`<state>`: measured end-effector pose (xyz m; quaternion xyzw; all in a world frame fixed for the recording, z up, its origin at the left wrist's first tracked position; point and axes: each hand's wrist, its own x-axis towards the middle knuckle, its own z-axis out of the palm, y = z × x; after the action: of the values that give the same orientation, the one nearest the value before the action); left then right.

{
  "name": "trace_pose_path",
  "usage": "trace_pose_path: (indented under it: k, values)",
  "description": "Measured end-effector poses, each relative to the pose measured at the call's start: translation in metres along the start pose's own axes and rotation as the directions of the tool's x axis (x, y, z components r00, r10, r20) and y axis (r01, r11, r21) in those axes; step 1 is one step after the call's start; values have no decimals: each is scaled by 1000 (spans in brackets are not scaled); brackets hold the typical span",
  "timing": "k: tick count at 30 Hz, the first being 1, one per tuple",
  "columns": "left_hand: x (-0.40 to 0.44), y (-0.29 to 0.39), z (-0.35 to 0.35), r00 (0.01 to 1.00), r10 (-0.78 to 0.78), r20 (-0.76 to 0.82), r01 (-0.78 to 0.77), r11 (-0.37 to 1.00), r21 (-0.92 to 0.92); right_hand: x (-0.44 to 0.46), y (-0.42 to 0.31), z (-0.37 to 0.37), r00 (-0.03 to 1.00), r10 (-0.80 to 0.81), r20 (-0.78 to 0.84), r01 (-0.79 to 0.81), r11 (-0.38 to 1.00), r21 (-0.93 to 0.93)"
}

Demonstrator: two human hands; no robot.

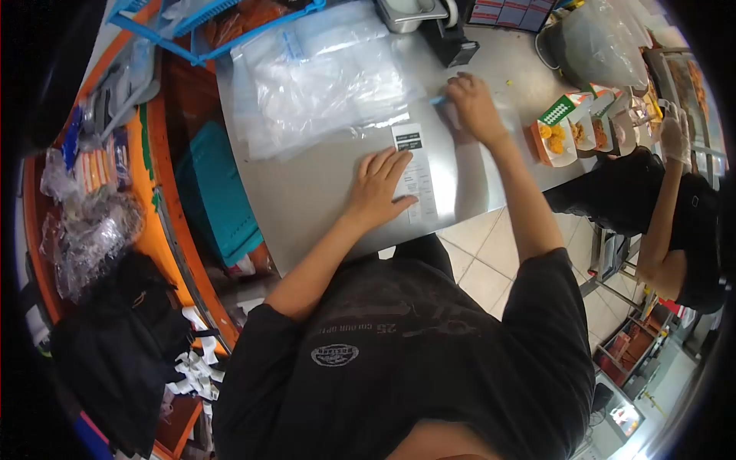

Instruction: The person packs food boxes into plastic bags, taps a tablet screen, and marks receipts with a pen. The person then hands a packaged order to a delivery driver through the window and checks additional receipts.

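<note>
My left hand (376, 188) lies flat on the steel counter with its fingers spread, pressing on a long printed paper receipt (420, 188). Dark printed blocks show at the receipt's top end. To the right, my right hand (474, 107) is closed near the counter surface, its fingers pinched at a small light-blue pen-like thing (438, 100). Most of that thing is hidden by the fingers, so its exact kind is unclear. Just beyond my left hand lies a stack of clear plastic bags (322, 84).
Boxes of fried food (563, 142) stand at the counter's right edge, near a co-worker's gloved hand (675, 138). A bag-lined bin (602, 50), a black device (452, 46) and a metal container (410, 11) are at the back. A blue basket (195, 34) sits at upper left.
</note>
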<state>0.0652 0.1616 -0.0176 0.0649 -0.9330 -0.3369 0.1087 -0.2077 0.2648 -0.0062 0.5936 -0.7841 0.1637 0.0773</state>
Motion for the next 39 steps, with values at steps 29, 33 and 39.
trace_pose_path:
  k: [29,33,39]
  values:
    - [58,2,17,996,-72,45,64,984,164,-89,-106,13,659,652,374,-547,75,834]
    - [57,3,16,996,-76,56,66,984,163,-80,-112,-5,722,691,-18,-586,626,515]
    - [60,3,16,997,-69,44,63,989,133,-110,-62,-37,702,578,-417,-474,816,331]
